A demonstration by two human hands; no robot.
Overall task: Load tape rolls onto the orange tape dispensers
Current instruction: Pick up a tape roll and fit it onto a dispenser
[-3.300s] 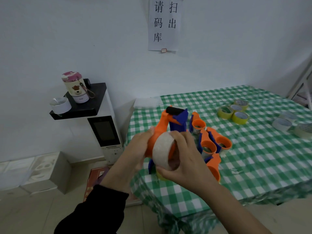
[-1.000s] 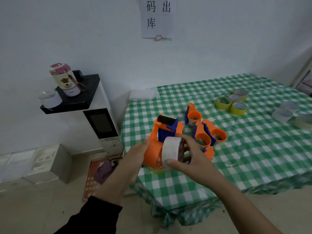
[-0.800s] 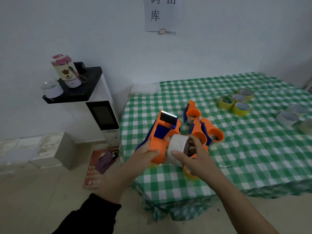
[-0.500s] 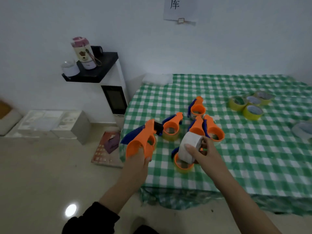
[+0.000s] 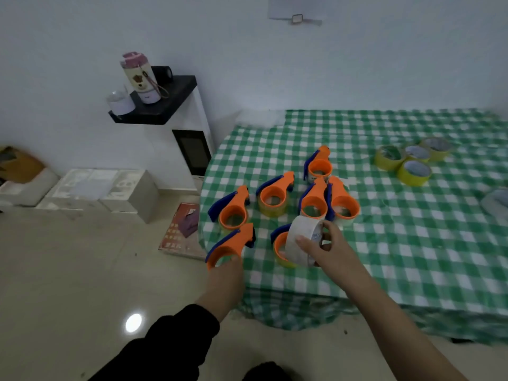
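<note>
My left hand (image 5: 226, 273) grips an empty orange tape dispenser (image 5: 232, 244) by its ring, at the front left corner of the table. My right hand (image 5: 325, 250) holds a white tape roll (image 5: 302, 242) upright, thumb on its outer face and fingers inside the core. Behind that roll a loaded dispenser (image 5: 279, 247) lies on the cloth, partly hidden. Several more orange dispensers with blue handles (image 5: 275, 195) lie in a cluster further back, most with tape inside. Several yellow tape rolls (image 5: 413, 171) sit at the back right.
The table carries a green checked cloth (image 5: 412, 243). A pale roll (image 5: 494, 202) shows at the right edge. Left of the table stands a white cabinet (image 5: 192, 149) with a bottle (image 5: 140, 78) on its black shelf. Boxes (image 5: 104, 188) and a red booklet (image 5: 182, 229) lie on the floor.
The roll and dispenser, held together earlier, have come apart. My left hand lowered the empty dispenser to the table's front left corner. My right hand carried the roll right. The view tilted downward.
</note>
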